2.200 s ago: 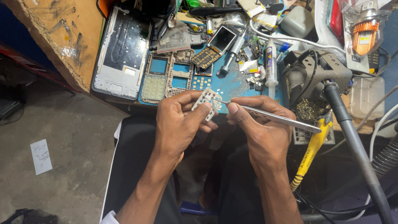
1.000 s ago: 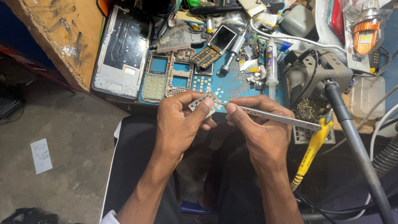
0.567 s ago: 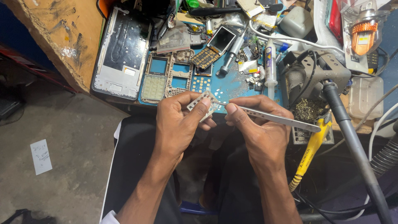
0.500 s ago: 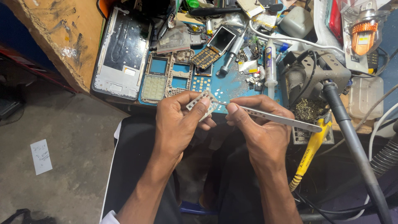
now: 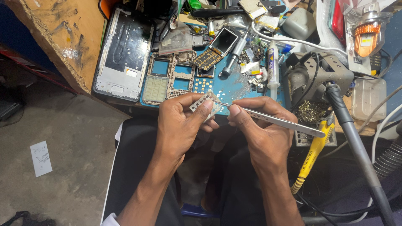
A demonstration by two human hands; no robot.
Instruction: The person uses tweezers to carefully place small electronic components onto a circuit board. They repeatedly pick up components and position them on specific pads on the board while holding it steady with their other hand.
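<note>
My left hand point(image 5: 182, 125) pinches a small pale keypad sheet point(image 5: 208, 101) between thumb and fingers, held just over the front edge of the blue work mat point(image 5: 234, 86). My right hand point(image 5: 259, 134) grips metal tweezers point(image 5: 276, 122). Their tip touches the sheet's right side, and the handle points right toward the soldering stand. Both hands hover above my lap, close together.
On the mat lie phone frames point(image 5: 171, 77), a keypad board point(image 5: 206, 59), a small phone point(image 5: 224, 41), a syringe tube point(image 5: 272, 62) and loose parts. A large phone back panel point(image 5: 123, 54) lies at left. A soldering iron stand point(image 5: 318, 75) and yellow-handled tool point(image 5: 310, 161) are at right.
The keypad sheet has tilted slightly in my left hand and the tweezers' tip has shifted along its edge. Both hands stay in nearly the same place.
</note>
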